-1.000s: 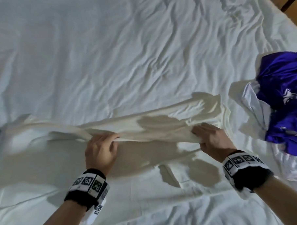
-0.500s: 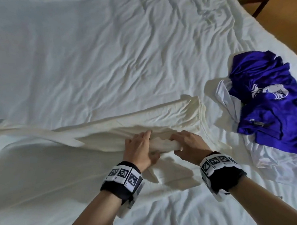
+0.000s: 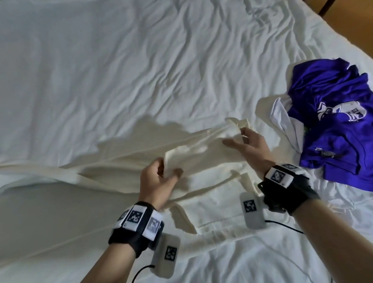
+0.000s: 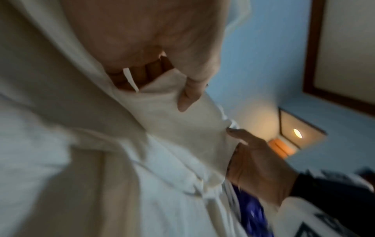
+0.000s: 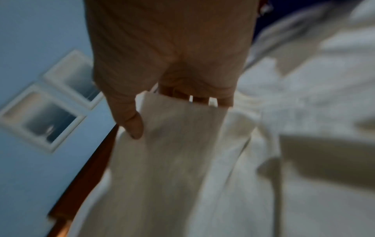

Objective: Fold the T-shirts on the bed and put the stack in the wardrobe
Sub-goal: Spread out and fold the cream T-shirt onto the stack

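Note:
A cream T-shirt (image 3: 122, 161) lies stretched across the white bed (image 3: 114, 69), its left part trailing off to the left. My left hand (image 3: 163, 174) pinches a raised edge of the cream T-shirt (image 4: 172, 121) between thumb and fingers. My right hand (image 3: 241, 139) grips the same edge further right, near a bunched corner, thumb over the cream T-shirt (image 5: 182, 144). Between the hands the cloth is lifted off the bed. A crumpled purple T-shirt (image 3: 338, 122) with a white print lies at the right on a white garment (image 3: 287, 119).
The bed's right edge curves down past the purple shirt; brown floor (image 3: 358, 27) and a dark furniture leg (image 3: 331, 0) show at the top right. Cables (image 3: 279, 224) run from both wrist cameras over the sheet. A blue wall (image 4: 274, 56) appears in the wrist views.
Both hands moved right and apart along the cream shirt's edge, the right one up toward its corner. The lifted cloth now spans between them, where half a second ago the hands were close together.

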{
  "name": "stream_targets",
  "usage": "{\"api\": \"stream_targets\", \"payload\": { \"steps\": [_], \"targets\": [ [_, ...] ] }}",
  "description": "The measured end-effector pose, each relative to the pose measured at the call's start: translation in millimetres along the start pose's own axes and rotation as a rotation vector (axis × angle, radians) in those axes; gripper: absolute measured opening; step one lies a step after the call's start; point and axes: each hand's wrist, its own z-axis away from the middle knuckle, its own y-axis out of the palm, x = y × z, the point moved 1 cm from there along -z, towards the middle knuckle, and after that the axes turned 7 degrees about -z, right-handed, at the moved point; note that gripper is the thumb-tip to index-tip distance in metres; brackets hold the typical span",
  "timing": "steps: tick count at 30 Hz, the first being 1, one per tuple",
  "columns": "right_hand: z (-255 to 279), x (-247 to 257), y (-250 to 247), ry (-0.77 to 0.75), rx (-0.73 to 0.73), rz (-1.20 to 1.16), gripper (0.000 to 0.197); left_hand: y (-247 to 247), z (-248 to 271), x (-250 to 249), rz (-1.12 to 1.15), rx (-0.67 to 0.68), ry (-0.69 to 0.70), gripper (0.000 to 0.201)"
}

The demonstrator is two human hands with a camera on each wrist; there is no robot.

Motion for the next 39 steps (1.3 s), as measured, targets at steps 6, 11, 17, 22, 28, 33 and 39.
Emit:
{"api": "stream_targets", "payload": {
  "steps": [6, 11, 17, 22, 28, 33, 39],
  "targets": [
    [-8, -33, 2, 0.072, -0.128, 0.305, 0.037, 7, -19, 2, -0.071, -0.174, -0.128, 0.017],
    [-2, -43, -7, 0.001, -0.158, 0.331, 0.033, 8, -15, 9, -0.188, -0.204, -0.109, 0.014],
    [38, -36, 62, -0.468, -0.147, 0.765, 0.050, -53, -12, 6, -0.709, -0.111, 0.261, 0.040],
    [75, -38, 174, -0.635, 0.266, 0.717, 0.032, -185, -51, 36, -1.394, 0.112, 0.187, 0.037],
    [71, -39, 264, -0.664, 0.433, 1.013, 0.050, -290, -69, 59, -1.684, 0.133, -0.018, 0.035],
    [69, -29, 274, -0.831, 0.383, 0.944, 0.015, -325, -34, 73, -1.720, -0.220, -0.008, 0.023],
    [74, -45, 263, -0.940, 0.447, 1.018, 0.043, -339, 41, 152, -1.595, -0.342, -0.035, 0.050]
  ]
}}
